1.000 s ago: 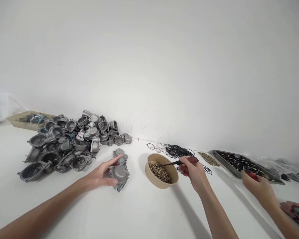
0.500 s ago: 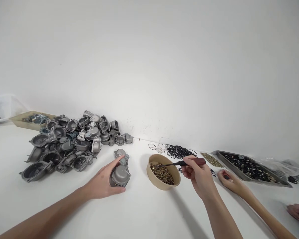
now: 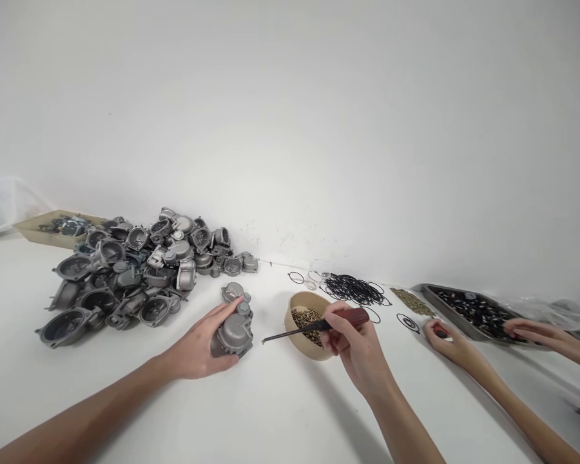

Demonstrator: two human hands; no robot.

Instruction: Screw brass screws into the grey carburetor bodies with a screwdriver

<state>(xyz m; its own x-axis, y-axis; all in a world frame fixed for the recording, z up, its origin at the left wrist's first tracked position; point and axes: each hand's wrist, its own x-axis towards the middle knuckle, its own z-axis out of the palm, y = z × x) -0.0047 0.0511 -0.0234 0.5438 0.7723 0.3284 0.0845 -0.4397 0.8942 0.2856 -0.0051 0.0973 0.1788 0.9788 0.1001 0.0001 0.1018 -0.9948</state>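
Note:
My left hand (image 3: pixel 200 345) is wrapped round a grey cast metal housing (image 3: pixel 234 332) that rests on the white table (image 3: pixel 270 412). My right hand (image 3: pixel 355 345) grips a screwdriver with a dark red handle (image 3: pixel 314 327). Its thin shaft points left, and the tip hangs just right of the housing. A round tan bowl (image 3: pixel 292 335) of small brass screws sits between my hands, partly behind my right hand. A second small grey part (image 3: pixel 232 291) lies just behind the housing.
A big heap of grey metal housings (image 3: pixel 135 270) lies at the left, with a beige tray (image 3: pixel 38 229) behind it. Black rubber rings (image 3: pixel 352 288), brass bits (image 3: pixel 412 301) and a dark tray of small parts (image 3: pixel 468 310) line the right. Another person's hands (image 3: pixel 444 338) work there.
My right hand drew the screwdriver out of the bowl and swung its tip left toward the housing. The other person's far hand reached into the dark tray.

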